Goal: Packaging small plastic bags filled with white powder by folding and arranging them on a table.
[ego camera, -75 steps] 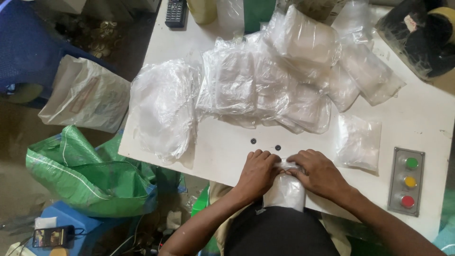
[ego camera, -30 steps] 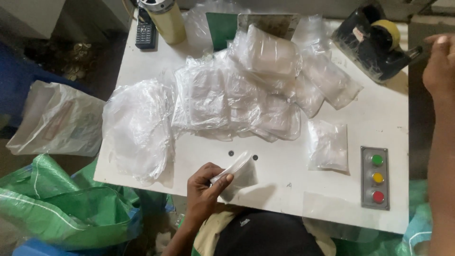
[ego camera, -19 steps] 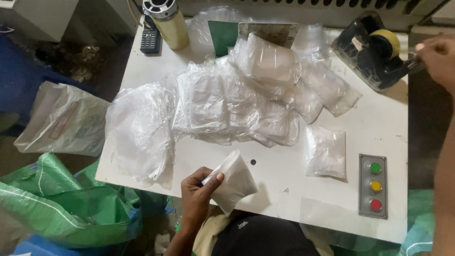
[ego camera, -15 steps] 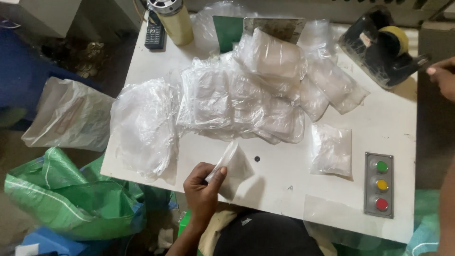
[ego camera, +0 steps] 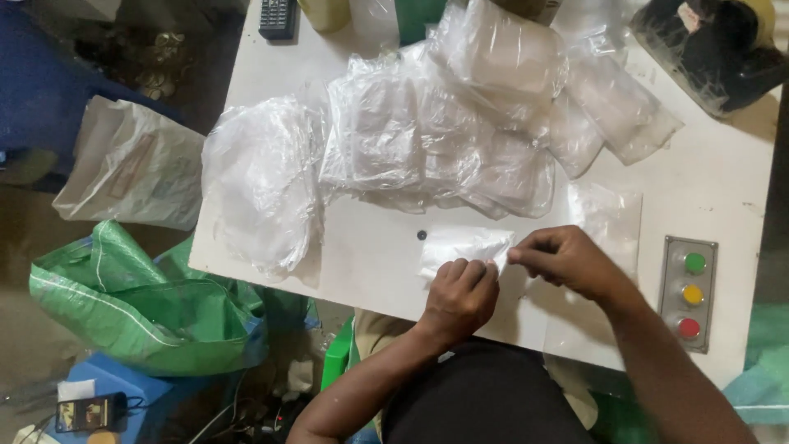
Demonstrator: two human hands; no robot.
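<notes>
A small clear plastic bag of white material [ego camera: 464, 244] lies flat near the front edge of the white table [ego camera: 723, 197]. My left hand [ego camera: 460, 296] presses on its near edge with curled fingers. My right hand [ego camera: 567, 261] pinches the bag's right end between thumb and fingertips. A flat, clear empty bag [ego camera: 604, 218] lies under and behind my right hand. Behind both hands spreads a heap of filled clear bags [ego camera: 460, 123].
A pile of empty clear bags [ego camera: 259, 177] hangs over the table's left edge. A grey panel with green, yellow and red buttons [ego camera: 689, 292] sits at the front right. A tape dispenser [ego camera: 719, 49] stands at the back right, a remote [ego camera: 278, 16] at the back. Green sack [ego camera: 136, 300] and white sack [ego camera: 131, 168] lie on the floor.
My left hand laid the small bag it was holding up flat on the table. My right hand came back from the tape dispenser and took hold of the bag's end.
</notes>
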